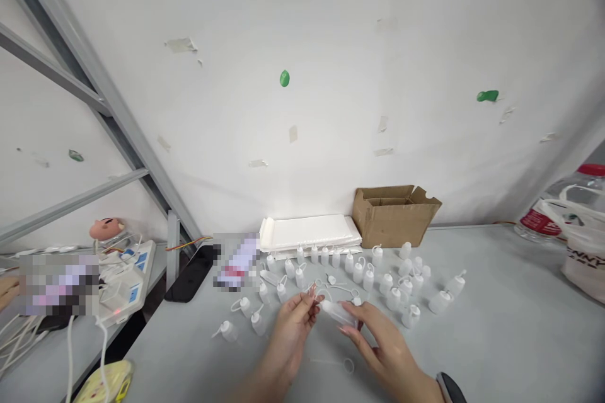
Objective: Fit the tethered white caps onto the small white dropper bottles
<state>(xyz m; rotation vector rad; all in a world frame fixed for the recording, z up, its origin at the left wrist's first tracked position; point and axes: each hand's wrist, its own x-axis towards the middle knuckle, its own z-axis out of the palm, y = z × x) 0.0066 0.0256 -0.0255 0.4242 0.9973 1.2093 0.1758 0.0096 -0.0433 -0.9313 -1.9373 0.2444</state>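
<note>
Between my hands a small translucent squeeze bottle (339, 313) lies tilted, its neck pointing left. My right hand (378, 334) is closed around its body. At the neck end, my left hand (299, 315) pinches a thin white cap strap (324, 293) with thumb and fingertips. A loose ring strap (348, 365) lies on the table just below my hands. Beyond them stand several similar small bottles (368, 277) with white caps, and a few more (227, 330) stand to the left. A loose cap with its strap (356, 300) lies close behind the held bottle.
White padded envelopes (312, 231) and an open cardboard box (394, 220) sit against the wall. To the left are a black phone (191, 274), a power strip (135, 283) and cables. A plastic bag (583, 252) and a large bottle (539, 220) stand at the right.
</note>
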